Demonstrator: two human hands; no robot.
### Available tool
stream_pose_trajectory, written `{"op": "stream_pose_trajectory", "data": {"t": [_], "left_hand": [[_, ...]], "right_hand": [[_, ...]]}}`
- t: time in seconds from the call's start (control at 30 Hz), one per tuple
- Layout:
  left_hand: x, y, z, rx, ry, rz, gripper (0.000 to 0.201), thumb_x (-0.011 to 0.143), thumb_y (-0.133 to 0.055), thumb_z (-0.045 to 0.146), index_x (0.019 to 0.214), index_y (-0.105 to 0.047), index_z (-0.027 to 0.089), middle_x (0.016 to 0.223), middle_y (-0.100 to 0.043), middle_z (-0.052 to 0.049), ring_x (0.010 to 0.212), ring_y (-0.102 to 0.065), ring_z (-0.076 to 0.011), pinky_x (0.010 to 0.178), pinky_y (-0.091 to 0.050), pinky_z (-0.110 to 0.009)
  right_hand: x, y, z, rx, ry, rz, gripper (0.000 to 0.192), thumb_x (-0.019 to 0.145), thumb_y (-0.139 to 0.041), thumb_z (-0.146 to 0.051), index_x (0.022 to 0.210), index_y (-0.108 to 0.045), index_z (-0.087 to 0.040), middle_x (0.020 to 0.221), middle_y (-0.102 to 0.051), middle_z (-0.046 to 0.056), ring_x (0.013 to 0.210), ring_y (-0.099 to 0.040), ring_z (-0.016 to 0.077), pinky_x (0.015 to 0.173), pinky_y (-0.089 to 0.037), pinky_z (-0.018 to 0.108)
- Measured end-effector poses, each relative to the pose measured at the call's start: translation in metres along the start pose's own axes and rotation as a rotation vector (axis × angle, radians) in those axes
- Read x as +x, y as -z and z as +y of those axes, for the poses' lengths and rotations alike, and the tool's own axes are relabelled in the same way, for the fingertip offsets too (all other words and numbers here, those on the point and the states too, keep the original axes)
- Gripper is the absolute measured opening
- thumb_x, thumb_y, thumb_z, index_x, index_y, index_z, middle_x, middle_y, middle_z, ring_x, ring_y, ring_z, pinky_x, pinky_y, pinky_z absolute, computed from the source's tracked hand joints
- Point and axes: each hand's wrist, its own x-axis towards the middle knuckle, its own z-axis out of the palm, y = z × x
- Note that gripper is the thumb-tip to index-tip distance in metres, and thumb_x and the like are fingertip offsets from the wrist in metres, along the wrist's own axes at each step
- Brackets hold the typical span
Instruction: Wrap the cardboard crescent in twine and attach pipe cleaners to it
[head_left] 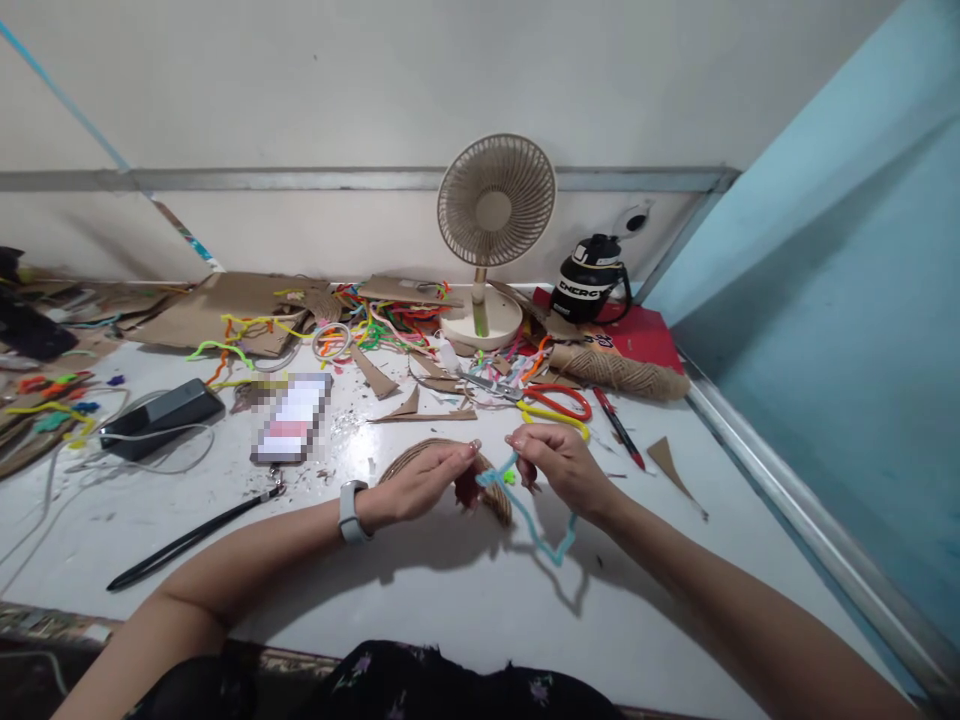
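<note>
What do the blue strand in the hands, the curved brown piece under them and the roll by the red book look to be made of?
The blue strand, pinched by the left hand and right hand, looks like a fuzzy pipe cleaner: it holds its bends. The curved brown piece seems matte corrugated cardboard, its edge ribbed. The roll looks like coarse jute twine, tan and wound in ridges.

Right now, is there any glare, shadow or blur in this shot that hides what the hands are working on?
Head view: glare on the glossy white table; the phone screen is pixelated; arm shadows fall under the light blue pipe cleaner; straight edges bow from wide-angle distortion; left hand and right hand stay sharp.
</note>
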Motion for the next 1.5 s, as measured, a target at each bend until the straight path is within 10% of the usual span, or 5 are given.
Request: {"op": "stream_pose_trajectory", "data": {"t": [0.3, 0.67, 1.13, 1.5], "left_hand": [[-0.004, 0.000, 0.000, 0.061, 0.052, -0.192, 0.048, 0.094, -0.037, 0.058, 0.069, -0.043, 0.017, 0.063, -0.041, 0.003, 0.054, -0.035, -0.0084, 0.051, -0.031, -0.022], [0.003, 0.006, -0.006, 0.141, 0.001, 0.082, 0.049, 0.093, -0.036, 0.061, 0.070, -0.042, 0.017, 0.060, -0.044, 0.004, 0.054, -0.038, -0.0086, 0.054, -0.033, -0.023], [0.002, 0.009, -0.001, 0.231, -0.088, -0.048, 0.047, 0.097, -0.033, 0.053, 0.070, -0.045, 0.017, 0.065, -0.045, 0.002, 0.059, -0.040, -0.0096, 0.059, -0.035, -0.024], [-0.005, 0.006, 0.006, -0.037, -0.173, 0.036, 0.043, 0.096, -0.041, 0.051, 0.072, -0.046, 0.016, 0.063, -0.045, 0.002, 0.055, -0.040, -0.0081, 0.055, -0.035, -0.023]], "right_hand": [[0.001, -0.006, 0.006, 0.028, -0.094, -0.076, 0.046, 0.084, -0.058, -0.052, 0.053, -0.051, -0.018, 0.047, -0.051, -0.003, 0.043, -0.046, 0.0092, 0.047, -0.038, 0.024], [-0.004, -0.005, -0.007, 0.144, -0.288, -0.412, 0.038, 0.087, -0.054, -0.053, 0.080, -0.057, -0.016, 0.062, -0.055, -0.002, 0.054, -0.051, 0.0099, 0.054, -0.041, 0.023], [-0.009, -0.011, -0.010, -0.004, -0.286, -0.410, 0.033, 0.090, -0.051, -0.044, 0.077, -0.059, -0.015, 0.051, -0.042, -0.007, 0.043, -0.034, 0.0059, 0.041, -0.026, 0.020], [-0.008, -0.015, 0.009, 0.545, -0.375, -0.510, 0.039, 0.083, -0.063, -0.053, 0.080, -0.060, -0.014, 0.049, -0.050, -0.006, 0.038, -0.040, 0.0053, 0.037, -0.032, 0.018]]}}
